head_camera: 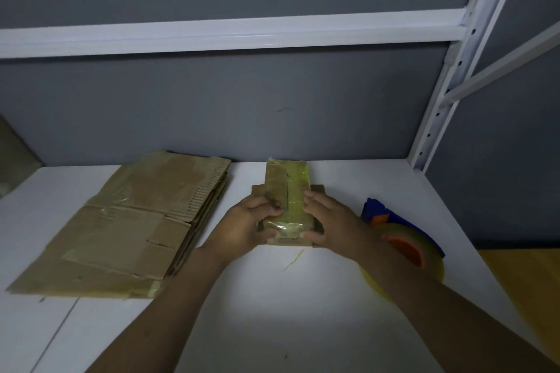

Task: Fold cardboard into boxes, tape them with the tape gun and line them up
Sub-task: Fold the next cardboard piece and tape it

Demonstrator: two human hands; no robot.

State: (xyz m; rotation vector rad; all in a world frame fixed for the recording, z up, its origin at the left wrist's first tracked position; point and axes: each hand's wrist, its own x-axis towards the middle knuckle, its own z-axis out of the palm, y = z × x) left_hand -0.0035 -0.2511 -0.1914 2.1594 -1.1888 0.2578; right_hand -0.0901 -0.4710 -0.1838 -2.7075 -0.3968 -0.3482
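Left hand grips the left edge of a small taped cardboard box, fingers curled round it; right hand pinches its right edge; box sits mid-surface, near the back wall; I cannot tell whether it touches the white surface; flattened cardboard stack lies left; tape gun lies right, partly behind the right forearm.

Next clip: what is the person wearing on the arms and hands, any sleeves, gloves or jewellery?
Nothing worn shows. The left hand and right hand are bare, with no gloves or rings visible. The left forearm and right forearm are bare down to the picture's edge: no sleeves, watch or wristband.
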